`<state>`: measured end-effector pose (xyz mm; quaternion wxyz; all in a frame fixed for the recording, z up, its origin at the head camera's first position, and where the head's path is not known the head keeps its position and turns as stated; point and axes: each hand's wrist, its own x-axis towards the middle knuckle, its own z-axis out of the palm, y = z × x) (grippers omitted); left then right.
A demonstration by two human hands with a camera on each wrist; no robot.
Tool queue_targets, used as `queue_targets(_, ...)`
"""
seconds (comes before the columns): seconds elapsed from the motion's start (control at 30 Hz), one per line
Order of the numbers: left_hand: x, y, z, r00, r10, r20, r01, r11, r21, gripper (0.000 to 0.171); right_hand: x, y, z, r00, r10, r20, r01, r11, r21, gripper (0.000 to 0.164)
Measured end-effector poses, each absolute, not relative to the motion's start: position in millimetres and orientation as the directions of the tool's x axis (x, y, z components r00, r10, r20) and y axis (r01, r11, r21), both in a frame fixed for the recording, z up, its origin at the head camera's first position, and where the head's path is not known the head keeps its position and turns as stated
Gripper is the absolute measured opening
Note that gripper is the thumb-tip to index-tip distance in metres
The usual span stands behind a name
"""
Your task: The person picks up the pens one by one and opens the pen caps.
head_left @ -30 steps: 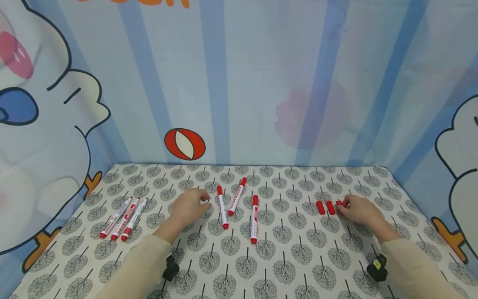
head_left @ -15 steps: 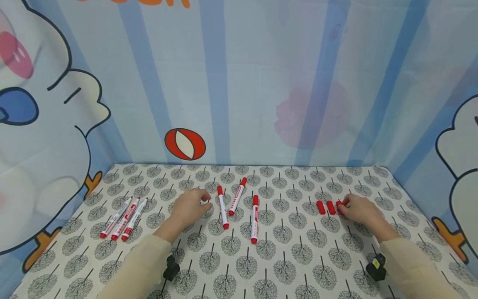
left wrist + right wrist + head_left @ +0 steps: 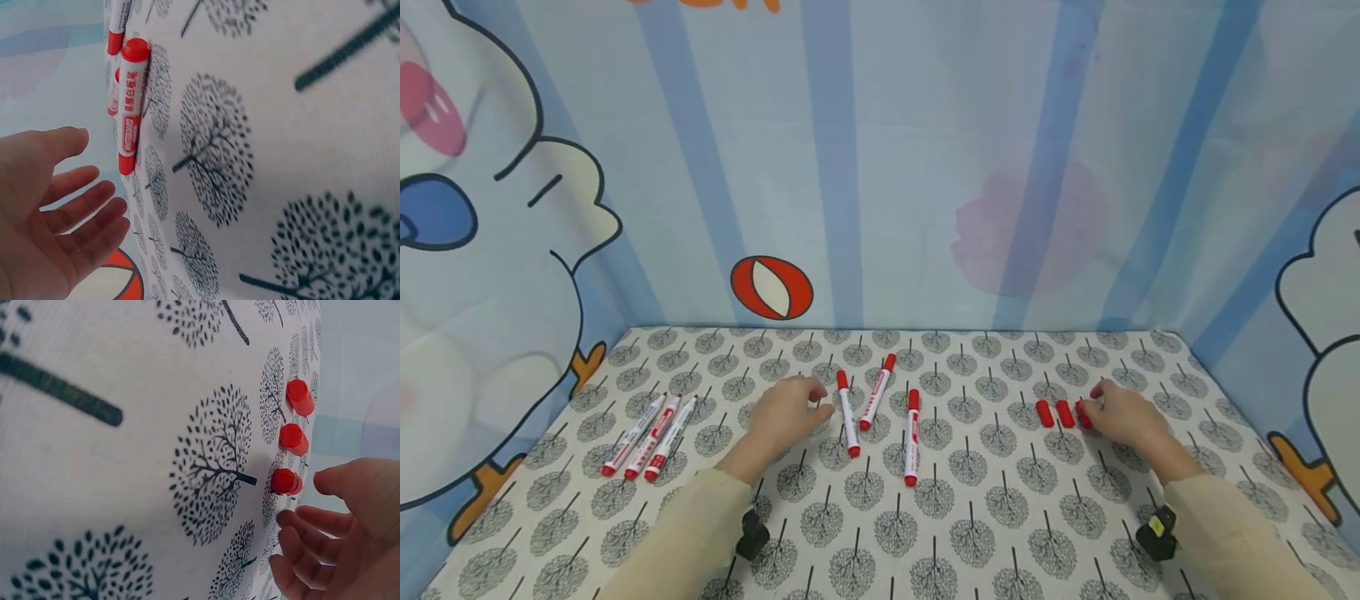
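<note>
My left hand (image 3: 788,410) hovers left of three capped red markers, its fingers relaxed and holding nothing. Nearest to it lies a white marker with a red cap (image 3: 847,417); another marker (image 3: 877,392) slants beside that one, and a third marker (image 3: 912,437) lies to the right. On the right side, my right hand (image 3: 1129,419) is beside the rightmost red cap (image 3: 285,481). In the right wrist view its thumb and fingers stand apart from that cap. Two more red caps, the middle one (image 3: 1064,414) and the left one (image 3: 1044,414), complete the row.
At the left lie three uncapped markers (image 3: 651,437) side by side, tips pointing away. A white cloth with tree prints (image 3: 970,533) covers the table. Behind it hangs a striped blue cartoon curtain (image 3: 910,167).
The fingers of my right hand have loosened from the rightmost cap, which stays in the row. My left hand has shifted slightly toward the capped markers, its thumb reaching further out.
</note>
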<state>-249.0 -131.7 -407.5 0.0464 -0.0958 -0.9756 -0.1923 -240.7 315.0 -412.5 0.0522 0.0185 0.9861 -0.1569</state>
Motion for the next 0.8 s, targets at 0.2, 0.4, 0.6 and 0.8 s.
queue_targets(0.2,-251.6,-122.8,-407.5,-0.991,0.116,0.061,0.13,0.914,0.383,0.043,-243.2,308.8,-411.8,-1.0,-0.001,0.029,-0.01,0.947,-0.321,0.043)
queue_targets(0.4,-252.8,-115.8,-408.5,-0.998,0.058,0.001,0.054,0.928,0.368,0.063,-247.3,298.3,-410.0,-0.982,-0.084,0.168,-0.13,0.949,-0.289,0.046)
queue_targets(0.6,-253.2,-110.5,-409.9,-0.998,0.069,-0.004,0.063,0.938,0.342,0.073,-246.5,285.8,-403.4,-0.967,-0.14,0.211,-0.198,0.937,-0.288,0.047)
queue_targets(0.8,-252.7,-105.1,-411.9,-0.992,0.125,0.024,0.127,0.943,0.308,0.076,-245.1,273.6,-399.1,-0.964,-0.166,0.209,-0.226,0.923,-0.31,0.046)
